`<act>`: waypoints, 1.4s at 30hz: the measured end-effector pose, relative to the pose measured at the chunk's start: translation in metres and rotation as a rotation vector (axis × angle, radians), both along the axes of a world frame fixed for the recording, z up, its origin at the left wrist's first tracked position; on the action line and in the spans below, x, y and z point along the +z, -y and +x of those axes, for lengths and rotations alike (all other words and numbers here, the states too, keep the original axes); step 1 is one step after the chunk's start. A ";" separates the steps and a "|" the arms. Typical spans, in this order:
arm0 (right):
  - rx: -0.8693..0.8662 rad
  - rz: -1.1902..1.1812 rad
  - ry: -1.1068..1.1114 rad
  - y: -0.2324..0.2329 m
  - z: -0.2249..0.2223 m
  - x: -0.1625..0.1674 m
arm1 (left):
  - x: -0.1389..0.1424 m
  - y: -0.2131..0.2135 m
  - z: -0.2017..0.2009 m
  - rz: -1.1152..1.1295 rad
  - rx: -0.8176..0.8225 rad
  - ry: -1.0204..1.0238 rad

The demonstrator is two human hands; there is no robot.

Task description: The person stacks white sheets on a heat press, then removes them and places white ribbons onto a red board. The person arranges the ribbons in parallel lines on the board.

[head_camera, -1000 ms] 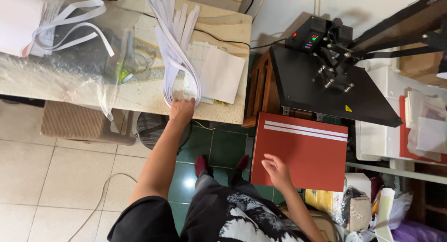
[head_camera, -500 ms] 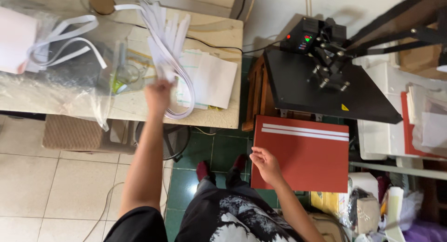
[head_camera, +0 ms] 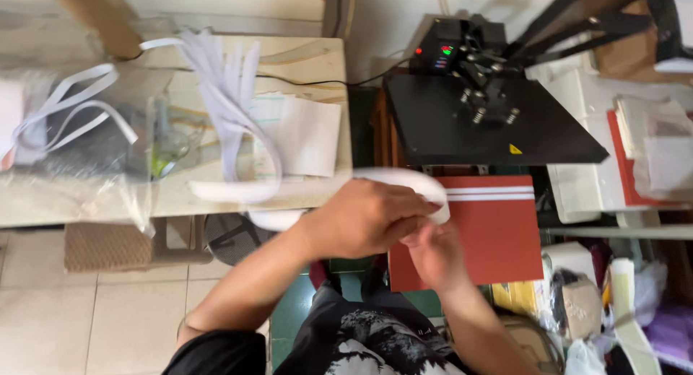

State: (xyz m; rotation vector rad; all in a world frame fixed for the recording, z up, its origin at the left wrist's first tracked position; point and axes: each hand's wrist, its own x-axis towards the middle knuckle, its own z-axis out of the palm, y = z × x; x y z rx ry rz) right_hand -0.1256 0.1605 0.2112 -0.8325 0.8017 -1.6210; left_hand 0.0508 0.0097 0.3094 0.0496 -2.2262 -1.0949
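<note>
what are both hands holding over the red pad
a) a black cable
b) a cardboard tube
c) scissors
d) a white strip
d: the left hand and right hand meet on a white strip that runs from the pile of strips on the table across to the red pad.

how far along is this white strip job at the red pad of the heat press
Done: one long white paper strip is off the pile of white strips on the wooden table. In hand: the left hand and right hand both hold it at the flat red pad of the black heat press, whose plate is swung open. Left: two white stripes lie on the pad; many strips wait in the pile.
</note>
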 end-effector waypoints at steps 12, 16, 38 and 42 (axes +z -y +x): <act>-1.020 0.250 -0.071 -0.199 -0.285 -0.006 | -0.131 -0.010 -0.082 0.719 -0.172 0.683; -1.205 0.455 -0.122 -0.263 -0.380 -0.035 | -0.198 -0.024 -0.126 0.773 -0.060 0.725; -0.590 1.090 0.105 -0.185 -0.654 -0.393 | -0.501 -0.093 -0.312 0.759 1.059 0.870; -0.653 1.129 0.060 -0.170 -0.656 -0.421 | -0.526 -0.092 -0.312 0.738 1.158 0.919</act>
